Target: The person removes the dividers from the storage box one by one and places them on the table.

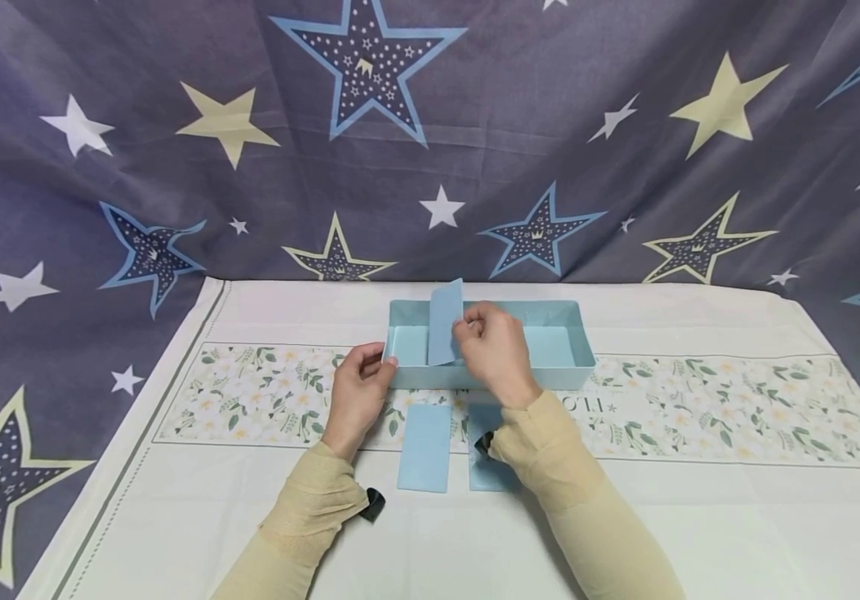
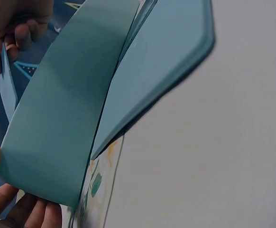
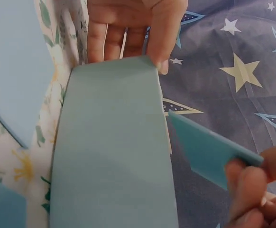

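Note:
A long, light blue open-topped box (image 1: 418, 379) stands on the table. My left hand (image 1: 361, 392) grips its left end, thumb at the front rim and fingers around the end wall, as the right wrist view also shows. My right hand (image 1: 497, 346) pinches a flat blue divider panel (image 1: 445, 323) by its right edge. The panel is held upright and slightly turned over the left part of the box. In the right wrist view the divider panel (image 3: 199, 154) shows beyond the rim of the box (image 3: 112, 142), pinched between thumb and fingers.
Two more blue panels lie in front of the box: a left panel (image 1: 425, 450) and a right panel (image 1: 486, 475) partly hidden by the right sleeve (image 1: 542, 450). A floral strip (image 1: 250, 396) crosses the white tablecloth (image 1: 175, 517). A star-patterned curtain (image 1: 400, 175) hangs behind.

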`<state>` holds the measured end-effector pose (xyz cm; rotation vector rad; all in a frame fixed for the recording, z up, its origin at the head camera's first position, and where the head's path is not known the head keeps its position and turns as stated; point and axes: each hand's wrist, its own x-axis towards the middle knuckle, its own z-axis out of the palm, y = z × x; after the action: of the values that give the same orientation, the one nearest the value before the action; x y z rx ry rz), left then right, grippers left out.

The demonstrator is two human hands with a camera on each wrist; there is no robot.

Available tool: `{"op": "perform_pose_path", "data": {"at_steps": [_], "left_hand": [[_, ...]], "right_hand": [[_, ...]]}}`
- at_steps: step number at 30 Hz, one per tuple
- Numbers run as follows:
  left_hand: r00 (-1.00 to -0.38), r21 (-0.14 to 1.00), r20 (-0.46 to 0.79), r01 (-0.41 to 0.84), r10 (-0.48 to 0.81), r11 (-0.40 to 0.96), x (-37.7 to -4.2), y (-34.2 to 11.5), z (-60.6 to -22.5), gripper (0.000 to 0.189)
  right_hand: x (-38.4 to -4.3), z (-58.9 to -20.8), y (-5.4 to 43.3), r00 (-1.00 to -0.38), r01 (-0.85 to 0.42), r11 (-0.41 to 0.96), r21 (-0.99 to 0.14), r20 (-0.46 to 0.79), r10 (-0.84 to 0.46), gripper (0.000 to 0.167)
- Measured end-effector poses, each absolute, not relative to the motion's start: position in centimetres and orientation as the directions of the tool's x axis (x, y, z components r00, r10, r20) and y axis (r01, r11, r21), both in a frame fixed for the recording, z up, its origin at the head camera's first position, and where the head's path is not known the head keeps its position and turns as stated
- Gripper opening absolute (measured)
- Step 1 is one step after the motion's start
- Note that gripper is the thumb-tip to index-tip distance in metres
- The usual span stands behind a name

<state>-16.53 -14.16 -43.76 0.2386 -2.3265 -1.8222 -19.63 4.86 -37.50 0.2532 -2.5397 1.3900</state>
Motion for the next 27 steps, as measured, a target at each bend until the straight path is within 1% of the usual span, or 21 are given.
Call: {"op": "perform_pose_path", "data": {"at_steps": [4, 13, 17, 19, 23, 27], "left_hand": [[-0.972, 0.974, 0.043, -0.010, -0.231, 0.225, -16.6, -14.2, -43.8, 0.033], [-0.973, 0.975, 0.053, 0.003, -0.224, 0.220, -16.5, -14.2, -43.9, 0.033], [-0.973, 0.976, 0.053, 0.003, -0.224, 0.219, -16.6, -14.2, -44.0, 0.033], [-0.973, 0.976, 0.050, -0.001, -0.226, 0.217, -16.6, -14.2, -44.0, 0.034], [-0.972, 0.976, 0.043, -0.009, -0.231, 0.217, -16.7, -14.3, -44.1, 0.036], [-0.971, 0.974, 0.048, -0.007, -0.235, 0.226, -16.7, -14.2, -44.2, 0.036]], "right_hand": [[-19.3, -37.7, 5.2, -0.960, -0.271, 0.470, -0.840, 0.275, -0.061, 0.009], [-18.5, -38.4, 6.1, -0.982, -0.184, 0.309, -0.933, 0.163, -0.094, 0.010], [-17.6, -37.7, 6.3, -0.990, -0.123, 0.222, -0.967, 0.104, -0.098, 0.011], [-16.8, -36.8, 6.3, -0.991, -0.110, 0.206, -0.972, 0.090, -0.102, 0.011], [-15.4, -35.2, 6.5, -0.990, -0.103, 0.216, -0.971, 0.080, -0.114, 0.012], [-14.7, -34.9, 6.8, -0.992, -0.074, 0.208, -0.975, 0.050, -0.120, 0.013]]}}
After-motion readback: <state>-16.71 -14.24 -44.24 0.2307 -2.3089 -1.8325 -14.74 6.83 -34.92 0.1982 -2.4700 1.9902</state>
